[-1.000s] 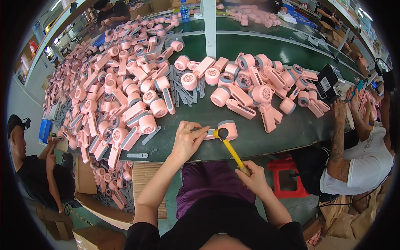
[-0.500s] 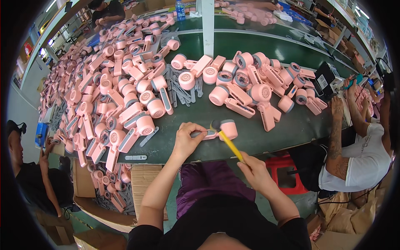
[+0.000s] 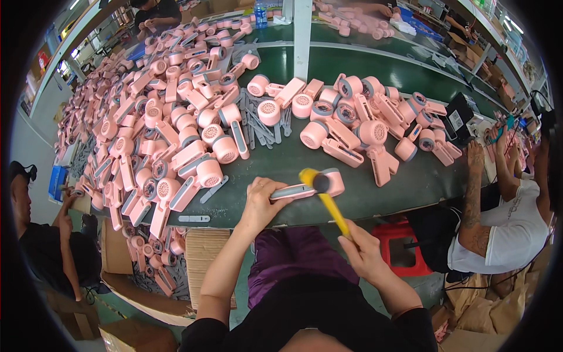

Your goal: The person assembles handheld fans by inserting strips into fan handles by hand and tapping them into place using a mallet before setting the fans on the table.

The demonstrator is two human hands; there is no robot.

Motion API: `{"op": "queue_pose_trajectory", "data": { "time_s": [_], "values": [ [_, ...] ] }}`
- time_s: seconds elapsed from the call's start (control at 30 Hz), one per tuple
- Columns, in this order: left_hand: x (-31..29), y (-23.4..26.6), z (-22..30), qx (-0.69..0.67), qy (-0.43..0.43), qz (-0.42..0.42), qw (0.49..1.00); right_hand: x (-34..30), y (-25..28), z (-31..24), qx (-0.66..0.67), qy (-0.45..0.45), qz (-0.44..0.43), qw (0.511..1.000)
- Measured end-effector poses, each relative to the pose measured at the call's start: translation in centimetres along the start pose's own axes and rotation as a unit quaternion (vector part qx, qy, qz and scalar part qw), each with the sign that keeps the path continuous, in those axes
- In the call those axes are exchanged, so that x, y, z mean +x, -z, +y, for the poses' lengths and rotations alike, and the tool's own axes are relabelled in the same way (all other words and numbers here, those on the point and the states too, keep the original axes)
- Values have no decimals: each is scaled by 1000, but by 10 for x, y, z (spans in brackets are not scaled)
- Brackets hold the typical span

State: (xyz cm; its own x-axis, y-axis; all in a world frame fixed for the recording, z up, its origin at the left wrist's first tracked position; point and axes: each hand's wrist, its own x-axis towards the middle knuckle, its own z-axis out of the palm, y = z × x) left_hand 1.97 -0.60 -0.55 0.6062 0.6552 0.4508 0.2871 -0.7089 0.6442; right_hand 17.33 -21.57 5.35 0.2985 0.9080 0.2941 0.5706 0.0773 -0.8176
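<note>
A pink handheld fan [image 3: 335, 183] lies near the table's front edge, its round head to the right. My left hand [image 3: 261, 202] is closed around the far left end of its handle, thumb in front and fingers behind. A long grey strip [image 3: 290, 192] runs along the upper side of that handle. In my right hand [image 3: 365, 251] is a mallet [image 3: 335, 216] with a yellow handle and a black and yellow head. The mallet head is over the fan where handle and round head meet, partly hiding it; whether they touch I cannot tell.
A big heap of pink fans [image 3: 170, 138] covers the left of the green table [image 3: 264, 167]; another group [image 3: 352, 126] lies right of centre. Loose grey strips [image 3: 261, 123] lie between. Below are an open carton [image 3: 143, 299] and a red stool [image 3: 400, 249]. People sit at both sides.
The mallet head has moved slightly right along the fan and turned, showing its yellow end. The fan has shifted slightly right, and more of the grey strip shows. The view has shifted slightly too.
</note>
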Motion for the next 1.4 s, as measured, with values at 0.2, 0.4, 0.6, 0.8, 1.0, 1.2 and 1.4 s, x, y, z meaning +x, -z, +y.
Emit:
{"op": "queue_pose_trajectory", "data": {
  "time_s": [0.2, 0.4, 0.6, 0.8, 1.0, 1.2, 1.4],
  "values": [
    [3, -2, -2, 16, -18, 19, 1000, -2, -10, 12, -27, -26, -49, 998],
    [-1, -12, -20, -63, 34, 27, 997, 2, -20, 9, -4, -11, -48, 999],
    [-3, -16, -22, -76, 34, 25, 996, 10, -35, 18, 1, 22, -74, 997],
    [-4, -15, -24, -81, 39, 10, 996, 13, -34, 16, -13, 1, -109, 994],
    [2, -19, -20, -53, 28, 11, 998, 13, -36, 33, -25, 54, -73, 996],
    [-3, -5, -8, -83, 41, 8, 996, 1, -13, 33, -42, -64, -51, 996],
    [5, 58, -11, -76, 62, 101, 990, -7, -7, 28, 60, -56, -8, 997]
  ]
}}
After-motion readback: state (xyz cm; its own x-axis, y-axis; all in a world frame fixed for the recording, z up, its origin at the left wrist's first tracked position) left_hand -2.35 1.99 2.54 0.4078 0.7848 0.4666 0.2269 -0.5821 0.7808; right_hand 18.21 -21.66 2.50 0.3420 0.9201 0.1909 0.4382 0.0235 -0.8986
